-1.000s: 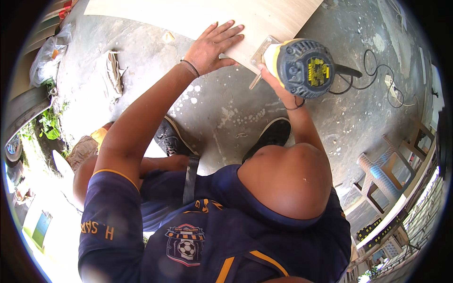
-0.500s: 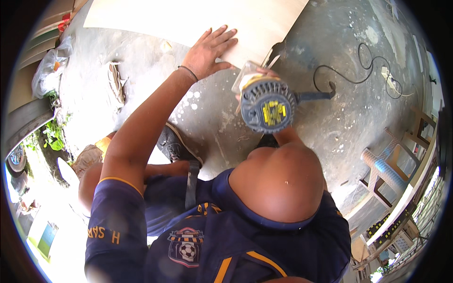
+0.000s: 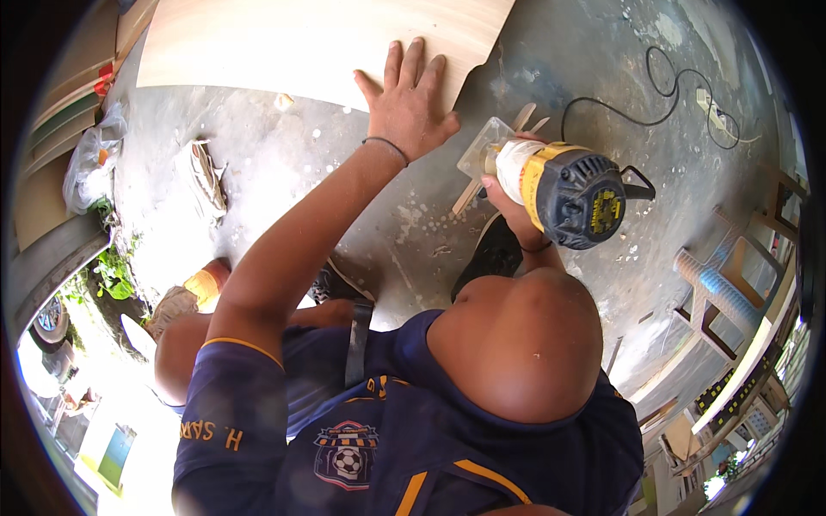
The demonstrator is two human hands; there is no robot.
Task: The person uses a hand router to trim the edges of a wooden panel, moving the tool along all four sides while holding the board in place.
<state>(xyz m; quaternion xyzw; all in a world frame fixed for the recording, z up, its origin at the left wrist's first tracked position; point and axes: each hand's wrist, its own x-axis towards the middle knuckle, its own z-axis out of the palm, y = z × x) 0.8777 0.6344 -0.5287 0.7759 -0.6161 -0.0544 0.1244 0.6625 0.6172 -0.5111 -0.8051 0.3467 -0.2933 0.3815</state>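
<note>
A pale wooden sheet [image 3: 284,43] lies at the far side, with a small notch on its right edge. My left hand [image 3: 411,107] rests on its near right corner, fingers spread and pointing away from me. In my right hand [image 3: 514,199] is a yellow and black trim router [image 3: 578,191], gripped around its body. The router is tilted, its clear square base [image 3: 484,148] turned toward the sheet but apart from it. Thin wood strips [image 3: 467,197] lie on the floor below the base. The router's bit cannot be made out.
A black cord [image 3: 675,101] loops over the concrete floor [image 3: 413,225] to a white socket block [image 3: 707,105]. Wooden frame pieces [image 3: 731,279] stand at right. Crumpled scrap [image 3: 205,181] and a plastic bag [image 3: 93,163] lie at left. My shoes [image 3: 490,258] are close by.
The router has moved right, away from the sheet's edge, and tipped over so its base shows. My left hand has turned, its fingers now pointing farther away from me.
</note>
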